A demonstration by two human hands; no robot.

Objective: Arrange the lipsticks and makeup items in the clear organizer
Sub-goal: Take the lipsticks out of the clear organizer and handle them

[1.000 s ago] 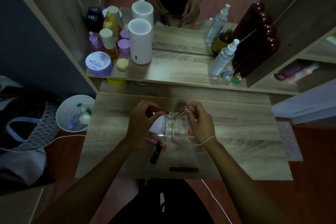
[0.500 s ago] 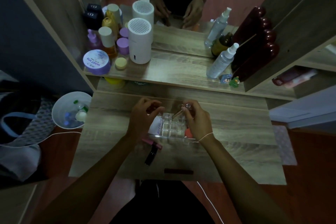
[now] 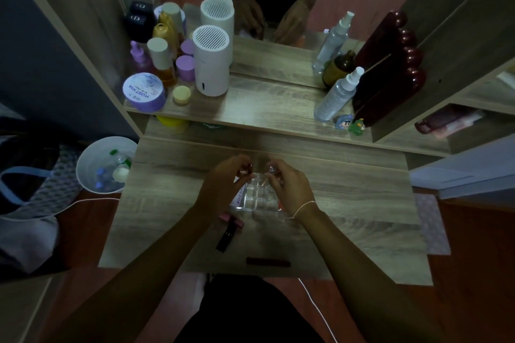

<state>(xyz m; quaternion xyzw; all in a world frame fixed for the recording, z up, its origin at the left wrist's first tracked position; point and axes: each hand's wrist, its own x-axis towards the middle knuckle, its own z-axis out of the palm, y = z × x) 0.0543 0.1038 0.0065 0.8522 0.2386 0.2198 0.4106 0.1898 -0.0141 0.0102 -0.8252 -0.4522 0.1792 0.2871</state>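
The clear organizer sits right under both hands; the left hand pinches a small dark lipstick, and the right hand pinches a thin tube tilted down into it.

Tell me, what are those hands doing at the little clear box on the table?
A person is sorting makeup into a clear organizer on a wooden table. The left hand holds a small dark red item over the organizer's far edge, and the right hand holds a slim item with a clear cap angled into a compartment. A black tube, a pink one and a dark red stick lie on the table nearer the person, not yet sorted.
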